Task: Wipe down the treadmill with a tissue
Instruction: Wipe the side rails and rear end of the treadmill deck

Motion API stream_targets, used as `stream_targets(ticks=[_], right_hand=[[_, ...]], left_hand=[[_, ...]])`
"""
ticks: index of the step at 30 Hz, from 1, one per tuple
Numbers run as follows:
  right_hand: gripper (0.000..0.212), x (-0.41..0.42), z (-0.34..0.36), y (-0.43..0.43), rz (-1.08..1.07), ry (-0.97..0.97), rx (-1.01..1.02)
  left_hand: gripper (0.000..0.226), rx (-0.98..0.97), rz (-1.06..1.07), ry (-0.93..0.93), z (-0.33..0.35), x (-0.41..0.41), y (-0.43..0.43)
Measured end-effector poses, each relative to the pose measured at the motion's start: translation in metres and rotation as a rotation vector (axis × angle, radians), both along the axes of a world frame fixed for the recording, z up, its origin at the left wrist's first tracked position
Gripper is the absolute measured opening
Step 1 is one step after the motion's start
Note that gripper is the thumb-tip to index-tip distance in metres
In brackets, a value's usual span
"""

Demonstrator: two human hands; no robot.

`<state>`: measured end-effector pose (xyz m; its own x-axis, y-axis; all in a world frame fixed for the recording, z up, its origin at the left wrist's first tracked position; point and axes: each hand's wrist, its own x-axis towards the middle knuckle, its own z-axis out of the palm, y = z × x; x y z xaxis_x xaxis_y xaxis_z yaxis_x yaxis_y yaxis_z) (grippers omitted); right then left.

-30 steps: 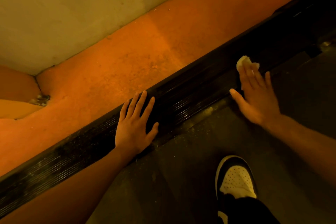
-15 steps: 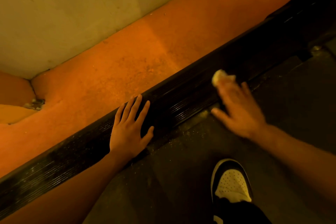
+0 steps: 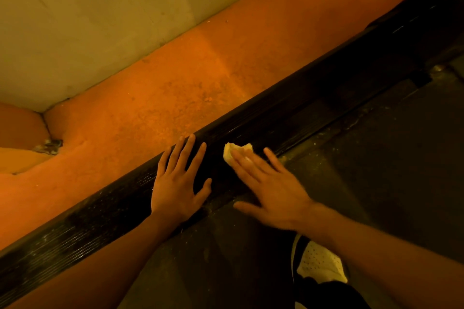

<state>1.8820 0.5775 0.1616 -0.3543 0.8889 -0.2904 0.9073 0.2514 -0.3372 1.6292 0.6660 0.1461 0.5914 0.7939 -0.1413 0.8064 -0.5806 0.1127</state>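
The treadmill's black ribbed side rail (image 3: 313, 98) runs diagonally from lower left to upper right, dusty at its lower left end. My left hand (image 3: 178, 183) lies flat on the rail with fingers spread. Just to its right, my right hand (image 3: 268, 188) presses a crumpled white tissue (image 3: 234, 153) onto the rail under straight fingers; only the tissue's far end shows past the fingertips. The dark running belt (image 3: 376, 170) lies on the near side of the rail.
An orange floor (image 3: 163, 108) borders the rail on the far side, meeting a pale wall (image 3: 88, 20). Debris sits in the floor corner (image 3: 50, 144). My black-and-white shoe (image 3: 319, 263) stands on the belt, below my right forearm.
My right hand has slid the tissue down the rail toward the left, ending close beside my left hand. The left hand has stayed flat on the rail.
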Motion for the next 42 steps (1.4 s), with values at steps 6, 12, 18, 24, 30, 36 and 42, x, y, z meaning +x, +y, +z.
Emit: stream_targets(ticks=[6,12,18,24,30,36,42], right_hand=[[0.086,0.123,-0.004,0.033,-0.501,-0.181,0.047],[0.097,0.020,-0.003,0.004,-0.320,-0.101,0.025],[0.095,0.005,-0.013,-0.011,-0.024,-0.038,0.096],[0.094,0.097,-0.010,0.042,-0.525,-0.193,0.052],[0.099,-0.015,-0.006,0.072,-0.244,-0.081,0.054],[0.090,0.003,-0.008,0.083,-0.043,-0.031,0.151],[0.089,0.054,0.002,0.124,-0.422,-0.054,0.103]], left_hand=[[0.075,0.010,0.003,0.006,0.000,0.001,0.000],[0.076,0.016,0.009,0.005,0.001,0.001,0.000],[0.076,0.006,0.003,0.000,0.001,0.000,-0.001],[0.075,0.018,0.009,0.001,0.001,0.001,0.000],[0.076,0.017,0.009,-0.008,0.000,0.001,0.000],[0.076,0.010,0.017,-0.025,0.001,0.002,0.000],[0.075,0.008,0.021,-0.020,0.002,0.003,-0.001]])
